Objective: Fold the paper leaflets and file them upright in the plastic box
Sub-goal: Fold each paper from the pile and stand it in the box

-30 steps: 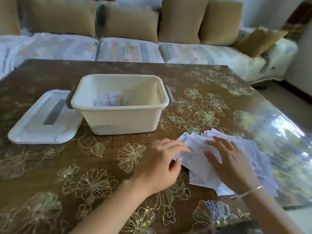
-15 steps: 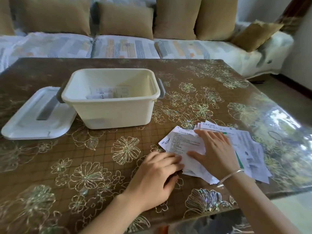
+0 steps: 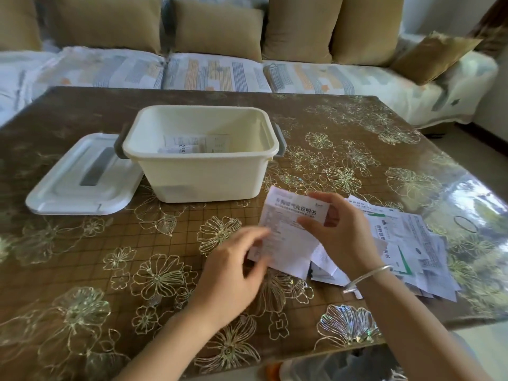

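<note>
A white printed leaflet (image 3: pixel 288 229) is lifted off the table, tilted up toward me. My right hand (image 3: pixel 343 232) pinches its upper right part between thumb and fingers. My left hand (image 3: pixel 236 265) holds its lower left edge with the fingertips. To the right, a loose pile of leaflets (image 3: pixel 412 243) lies flat on the table. The cream plastic box (image 3: pixel 200 174) stands open behind the hands, with a few folded leaflets (image 3: pixel 195 144) inside against its far wall.
The box's white lid (image 3: pixel 82 177) lies flat to the left of the box. The table (image 3: pixel 110 270) has a glossy brown cover with gold flowers. A sofa with tan cushions (image 3: pixel 217 28) runs along the far side. The table's near right corner is close to my right forearm.
Both hands were pressing on the pile; now one leaflet has come up off it, held between both hands and moved a little left toward the box.
</note>
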Demonstrator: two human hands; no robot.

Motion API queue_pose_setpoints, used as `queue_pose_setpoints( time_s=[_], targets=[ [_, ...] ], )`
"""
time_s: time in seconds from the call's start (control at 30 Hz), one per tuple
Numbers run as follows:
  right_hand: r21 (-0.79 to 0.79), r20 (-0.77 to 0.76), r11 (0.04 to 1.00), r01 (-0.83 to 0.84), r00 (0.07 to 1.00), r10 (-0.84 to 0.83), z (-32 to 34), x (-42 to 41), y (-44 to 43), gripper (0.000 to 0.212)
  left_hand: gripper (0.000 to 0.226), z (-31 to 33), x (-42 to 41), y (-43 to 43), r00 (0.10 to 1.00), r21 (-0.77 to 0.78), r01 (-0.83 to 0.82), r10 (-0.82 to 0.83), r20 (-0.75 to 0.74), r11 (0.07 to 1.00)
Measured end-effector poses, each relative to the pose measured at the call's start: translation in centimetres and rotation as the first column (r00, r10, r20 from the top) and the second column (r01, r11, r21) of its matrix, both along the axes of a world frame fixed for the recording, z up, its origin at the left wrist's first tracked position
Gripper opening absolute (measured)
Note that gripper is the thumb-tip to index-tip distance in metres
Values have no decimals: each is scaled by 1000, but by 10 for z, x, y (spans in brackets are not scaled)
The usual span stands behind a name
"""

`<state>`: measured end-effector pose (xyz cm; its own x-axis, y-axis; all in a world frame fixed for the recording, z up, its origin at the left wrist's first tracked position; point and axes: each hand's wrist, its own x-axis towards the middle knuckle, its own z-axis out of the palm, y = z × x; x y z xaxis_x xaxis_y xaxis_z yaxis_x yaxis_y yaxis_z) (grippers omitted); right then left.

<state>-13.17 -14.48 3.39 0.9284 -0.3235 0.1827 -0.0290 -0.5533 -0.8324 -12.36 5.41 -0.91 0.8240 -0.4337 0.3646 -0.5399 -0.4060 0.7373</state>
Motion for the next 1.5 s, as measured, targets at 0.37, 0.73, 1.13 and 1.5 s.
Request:
queue_pose_setpoints(
  time_s=[0.37,0.73,1.13,1.5],
  targets=[
    [-31,145,890,-455,879,455,-32,-20,62,19,46,7,2,79,964,97,-264,263,22,960],
    [83,26,967,-242,970,240,-34,-28,82,23,37,-12,-12,88,923,167,-372,344,176,913],
    [-280,36,946,-162,983,179,-47,-22,88,65,47,-10,-10,75,872,275,-490,471,137,827],
    [-546,58,797,-258,937,344,-43,-22,88,37,32,-10,-5,73,953,389,-257,167,251,884]
  ],
)
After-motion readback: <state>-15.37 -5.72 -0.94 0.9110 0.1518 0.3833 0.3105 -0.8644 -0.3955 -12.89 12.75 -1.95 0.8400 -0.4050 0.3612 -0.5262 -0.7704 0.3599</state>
